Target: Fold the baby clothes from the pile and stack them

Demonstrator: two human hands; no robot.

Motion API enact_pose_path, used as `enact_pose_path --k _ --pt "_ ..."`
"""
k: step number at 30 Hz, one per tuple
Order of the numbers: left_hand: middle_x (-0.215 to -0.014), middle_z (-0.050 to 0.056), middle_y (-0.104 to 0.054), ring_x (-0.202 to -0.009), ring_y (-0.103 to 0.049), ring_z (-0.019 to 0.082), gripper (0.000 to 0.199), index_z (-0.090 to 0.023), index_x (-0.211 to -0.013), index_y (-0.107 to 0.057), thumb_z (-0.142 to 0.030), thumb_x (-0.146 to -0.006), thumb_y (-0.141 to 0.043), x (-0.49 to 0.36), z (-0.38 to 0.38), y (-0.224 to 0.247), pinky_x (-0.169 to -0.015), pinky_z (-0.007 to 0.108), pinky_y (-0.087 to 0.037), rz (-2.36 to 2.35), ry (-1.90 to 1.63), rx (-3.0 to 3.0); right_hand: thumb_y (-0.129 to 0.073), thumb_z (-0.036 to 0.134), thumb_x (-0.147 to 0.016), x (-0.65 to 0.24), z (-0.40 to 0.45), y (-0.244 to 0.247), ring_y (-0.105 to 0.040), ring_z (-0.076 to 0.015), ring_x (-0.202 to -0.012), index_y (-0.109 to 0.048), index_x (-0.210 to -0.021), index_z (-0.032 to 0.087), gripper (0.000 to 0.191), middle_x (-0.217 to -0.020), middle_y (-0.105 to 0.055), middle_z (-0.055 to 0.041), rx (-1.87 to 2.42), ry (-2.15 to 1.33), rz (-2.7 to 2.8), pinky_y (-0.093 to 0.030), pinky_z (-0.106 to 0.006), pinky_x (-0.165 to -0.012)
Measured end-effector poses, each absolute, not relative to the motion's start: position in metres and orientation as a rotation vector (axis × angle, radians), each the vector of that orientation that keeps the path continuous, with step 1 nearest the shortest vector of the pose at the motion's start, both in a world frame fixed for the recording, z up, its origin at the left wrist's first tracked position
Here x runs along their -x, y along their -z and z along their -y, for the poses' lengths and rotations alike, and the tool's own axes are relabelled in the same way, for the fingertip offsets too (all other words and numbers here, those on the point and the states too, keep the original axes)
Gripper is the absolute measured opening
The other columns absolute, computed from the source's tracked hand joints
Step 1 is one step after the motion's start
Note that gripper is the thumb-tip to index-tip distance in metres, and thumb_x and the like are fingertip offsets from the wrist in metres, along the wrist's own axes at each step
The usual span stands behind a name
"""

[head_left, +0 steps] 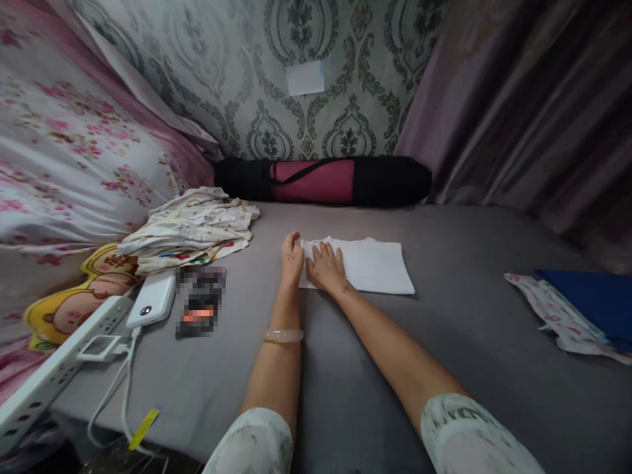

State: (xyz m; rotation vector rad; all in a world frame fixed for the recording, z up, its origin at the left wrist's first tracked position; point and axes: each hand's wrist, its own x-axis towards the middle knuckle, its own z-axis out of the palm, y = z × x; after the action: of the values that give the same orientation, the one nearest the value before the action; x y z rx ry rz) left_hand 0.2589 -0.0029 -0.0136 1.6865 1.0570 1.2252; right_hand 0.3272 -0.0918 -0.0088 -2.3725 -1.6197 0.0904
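A folded white cloth [378, 266] lies flat on the grey sheet in front of me, its far edge slightly uneven. My right hand [326, 266] rests palm down on the cloth's left part, fingers spread and holding nothing. Right beside it, my left hand [292, 258] stands on its side against the cloth's left edge, thumb side up. Its fingers point away from me and are partly hidden, and no grip on the cloth shows. A pale bangle [283, 336] circles my left forearm.
Crumpled patterned fabric [197, 224], a white power bank [152, 299], a pixelated dark item [201, 303] and a power strip [64, 362] lie left. A black and pink long bag [316, 181] lines the wall. A blue folded item [587, 303] and floral fabric [557, 319] lie right.
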Motion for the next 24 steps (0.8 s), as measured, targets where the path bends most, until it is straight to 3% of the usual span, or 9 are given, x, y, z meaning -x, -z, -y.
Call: enact_pose_path --k 8,13,19,24 --pt "-0.116 0.015 -0.066 -0.113 -0.061 0.019 0.036 -0.012 -0.111 -0.059 -0.012 -0.085 -0.034 -0.250 -0.004 0.009 -0.103 0.036 -0.044 -1.087 -1.272 -1.488 -0.022 0.032 -0.099 -0.310 0.076 -0.009 -0.017 -0.0258 -0.145 -0.032 -0.147 0.006 0.056 -0.156 -0.026 -0.0156 2.286 -0.157 1.739 -0.009 -0.049 -0.116" --pt "-0.118 0.014 -0.066 -0.115 -0.060 0.019 0.036 -0.014 -0.114 -0.058 -0.014 -0.086 -0.034 -0.246 -0.004 0.009 -0.102 0.036 -0.045 -1.110 -1.253 -1.466 -0.037 0.028 -0.093 -0.297 0.074 -0.001 -0.020 -0.0268 -0.144 -0.030 -0.146 0.000 0.060 -0.156 -0.024 -0.0193 2.284 -0.099 1.875 -0.013 -0.045 -0.115" --pt "-0.117 0.015 -0.066 -0.114 -0.061 0.019 0.038 -0.012 -0.114 -0.059 -0.014 -0.086 -0.033 -0.252 0.001 0.008 -0.102 0.034 -0.045 -1.077 -1.247 -1.515 -0.046 0.028 -0.088 -0.301 0.075 0.000 -0.020 -0.0269 -0.144 -0.030 -0.147 0.004 0.065 -0.157 -0.022 -0.0188 2.260 -0.099 1.915 -0.013 -0.044 -0.116" --pt "-0.113 0.014 -0.067 -0.111 -0.062 0.020 0.035 -0.013 -0.110 -0.060 -0.012 -0.086 -0.034 -0.259 0.007 0.003 -0.102 0.036 -0.044 -1.038 -1.240 -1.642 -0.025 0.031 -0.097 -0.327 0.082 -0.013 -0.021 -0.0224 -0.144 -0.029 -0.148 0.007 0.056 -0.156 -0.029 -0.0129 2.228 -0.218 1.792 -0.015 -0.042 -0.116"
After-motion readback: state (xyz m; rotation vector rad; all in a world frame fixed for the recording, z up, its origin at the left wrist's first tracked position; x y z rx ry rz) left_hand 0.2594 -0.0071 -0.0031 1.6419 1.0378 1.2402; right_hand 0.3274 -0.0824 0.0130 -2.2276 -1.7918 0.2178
